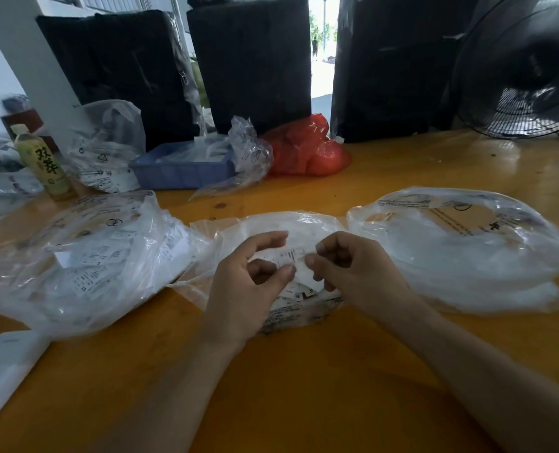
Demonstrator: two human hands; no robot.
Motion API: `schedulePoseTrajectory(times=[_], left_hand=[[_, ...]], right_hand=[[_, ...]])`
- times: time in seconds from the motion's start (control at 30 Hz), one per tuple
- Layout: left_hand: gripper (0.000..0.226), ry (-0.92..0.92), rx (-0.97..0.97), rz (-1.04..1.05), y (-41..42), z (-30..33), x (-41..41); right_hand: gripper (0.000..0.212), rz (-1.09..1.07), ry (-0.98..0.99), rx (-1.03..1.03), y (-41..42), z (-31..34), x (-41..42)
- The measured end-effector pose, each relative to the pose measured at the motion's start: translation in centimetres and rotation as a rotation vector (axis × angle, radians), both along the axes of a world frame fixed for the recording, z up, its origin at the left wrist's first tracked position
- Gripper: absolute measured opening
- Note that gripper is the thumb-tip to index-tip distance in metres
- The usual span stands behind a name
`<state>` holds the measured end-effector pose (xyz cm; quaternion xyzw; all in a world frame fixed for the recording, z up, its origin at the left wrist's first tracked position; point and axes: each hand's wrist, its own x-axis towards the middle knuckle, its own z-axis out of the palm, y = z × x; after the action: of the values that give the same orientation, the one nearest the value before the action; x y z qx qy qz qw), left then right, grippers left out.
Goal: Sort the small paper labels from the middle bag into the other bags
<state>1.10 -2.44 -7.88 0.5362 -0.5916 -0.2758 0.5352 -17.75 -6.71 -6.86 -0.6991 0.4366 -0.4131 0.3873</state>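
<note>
Three clear bags lie in a row on the yellow table (304, 371). The middle bag (291, 223) is near the person, the left bag (85, 256) is full of small white labels, and the right bag (468, 243) looks puffy and mostly white inside. Both hands are over the middle bag. The left hand (248, 282) and the right hand (353, 269) are close together, each with its fingers curled. Between them is one small white label (293, 258) with dark print on it. The left thumb and fingertip pinch the label's left end, and the right fingertips pinch its right end, so the label sits stretched between the two hands, just above the open mouth of the middle bag. More labels (299, 294) lie in that bag, right under the hands, some with a letter on them. Far on the table are a blue tray (180, 171), a red bag (307, 148), a crumpled clear bag (248, 148) between them, and a green bottle (41, 161) at the far left. Big black bundles (255, 60) stand behind, and a black fan (520, 70) is at the far right. Near the left edge lies a white flat thing (3, 364).
</note>
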Motion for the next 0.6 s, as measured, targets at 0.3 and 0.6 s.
schedulePoseTrajectory(times=[0.3, 0.6], left_hand=[[0.03, -0.473, -0.2, 0.944, -0.2, 3.4, 13.8], [0.041, -0.766, 0.65, 0.943, -0.3, 2.4, 16.6]], right_hand=[[0.006, -0.097, -0.052, -0.037, -0.7, -0.3, -0.8], [0.006, -0.088, 0.015, -0.065, -0.4, -0.2, -0.5]])
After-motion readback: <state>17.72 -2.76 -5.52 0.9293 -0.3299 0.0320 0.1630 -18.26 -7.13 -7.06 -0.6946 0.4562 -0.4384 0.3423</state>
